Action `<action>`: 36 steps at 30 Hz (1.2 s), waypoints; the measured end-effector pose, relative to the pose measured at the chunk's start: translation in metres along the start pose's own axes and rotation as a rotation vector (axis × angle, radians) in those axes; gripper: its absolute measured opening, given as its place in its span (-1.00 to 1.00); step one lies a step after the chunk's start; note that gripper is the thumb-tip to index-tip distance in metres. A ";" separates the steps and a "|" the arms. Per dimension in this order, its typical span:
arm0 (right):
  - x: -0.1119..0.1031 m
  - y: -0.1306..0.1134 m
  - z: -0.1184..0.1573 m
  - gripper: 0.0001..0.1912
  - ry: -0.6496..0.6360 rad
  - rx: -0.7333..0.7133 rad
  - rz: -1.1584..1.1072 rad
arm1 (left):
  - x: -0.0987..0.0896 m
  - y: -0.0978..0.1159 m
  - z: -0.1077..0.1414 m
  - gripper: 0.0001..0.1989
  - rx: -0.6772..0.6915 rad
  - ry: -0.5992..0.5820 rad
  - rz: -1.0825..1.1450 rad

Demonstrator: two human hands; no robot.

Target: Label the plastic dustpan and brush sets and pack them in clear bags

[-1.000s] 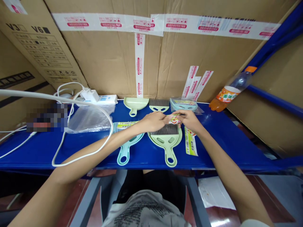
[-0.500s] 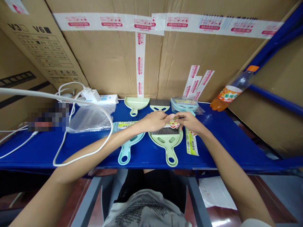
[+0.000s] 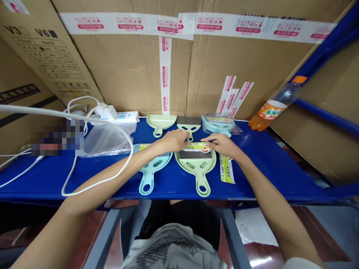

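A green brush nested in its dustpan lies near the front edge, with a printed label strip across the top of its bristles. My left hand rests at the strip's left end, its fingers curled; what they hold, if anything, is hidden. At the strip's right end is my right hand, fingers apart, fingertips on or just over the label. A blue brush and dustpan set lies to the left, partly under my left forearm. Another label strip lies to the right.
Along the back are a green dustpan, a green brush and a bagged blue set. Plastic bags, a white cable and a charger lie left. An orange drink bottle leans at the right.
My hands have moved apart along the label strip, leaving its middle uncovered. The green brush's handle at the back now shows.
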State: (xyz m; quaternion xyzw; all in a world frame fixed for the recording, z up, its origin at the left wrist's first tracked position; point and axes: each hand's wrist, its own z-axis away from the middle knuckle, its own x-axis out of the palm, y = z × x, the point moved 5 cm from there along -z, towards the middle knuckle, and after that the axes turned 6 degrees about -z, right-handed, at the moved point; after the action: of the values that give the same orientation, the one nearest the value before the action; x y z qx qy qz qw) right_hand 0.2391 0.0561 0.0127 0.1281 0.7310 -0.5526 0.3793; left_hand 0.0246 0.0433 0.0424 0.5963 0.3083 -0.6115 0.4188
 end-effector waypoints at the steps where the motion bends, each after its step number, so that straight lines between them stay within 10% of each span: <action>1: 0.000 -0.001 0.000 -0.61 0.012 -0.023 0.059 | 0.002 -0.002 -0.001 -0.65 -0.011 -0.020 -0.022; 20: 0.006 -0.015 0.006 -0.61 -0.044 -0.149 0.192 | -0.006 -0.008 -0.001 -0.72 0.081 -0.025 -0.008; 30: -0.026 -0.036 0.015 -0.77 0.462 -0.231 0.110 | -0.037 -0.015 -0.002 -0.74 0.170 0.363 0.303; 36: -0.012 -0.025 0.010 -0.68 0.147 -0.094 -0.104 | -0.029 -0.016 0.003 -0.62 0.229 -0.008 0.403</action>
State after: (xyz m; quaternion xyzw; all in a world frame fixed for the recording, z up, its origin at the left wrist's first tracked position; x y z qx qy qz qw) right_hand 0.2364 0.0405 0.0372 0.1124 0.7876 -0.5257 0.3012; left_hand 0.0071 0.0527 0.0696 0.6870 0.1097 -0.5489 0.4633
